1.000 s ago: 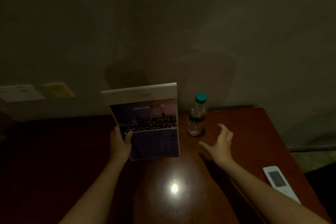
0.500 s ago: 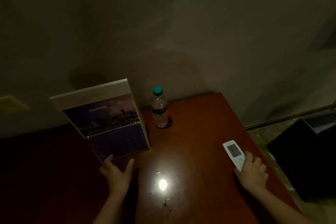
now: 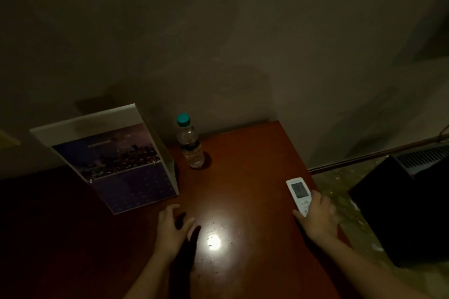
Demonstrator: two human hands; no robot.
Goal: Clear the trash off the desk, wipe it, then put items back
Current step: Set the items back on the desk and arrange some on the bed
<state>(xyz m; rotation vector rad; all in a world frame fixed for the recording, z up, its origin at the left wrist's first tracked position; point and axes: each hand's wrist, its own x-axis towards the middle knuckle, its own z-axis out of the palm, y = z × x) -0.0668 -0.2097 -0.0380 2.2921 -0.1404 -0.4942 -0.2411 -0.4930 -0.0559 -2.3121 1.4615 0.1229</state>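
A desk calendar (image 3: 121, 160) with a night city photo stands upright on the dark red desk (image 3: 243, 165), left of centre. Right of it stands a clear water bottle (image 3: 190, 145) with a teal cap, near the wall. My left hand (image 3: 171, 228) hovers just in front of the calendar, fingers relaxed, holding nothing. A white remote (image 3: 299, 193) with a small screen lies near the desk's right edge. My right hand (image 3: 317, 218) covers its near end, thumb on one side and fingers on the other.
A bright light spot glares on the desk between my hands. A plain wall rises behind the desk. To the right, past the desk edge, lie a speckled floor and a black box with a vent grille (image 3: 401, 201).
My left hand let go of the calendar, which now stands on the desk, and drew back. My right hand swung from near the bottle to the remote and now closes round its near end.
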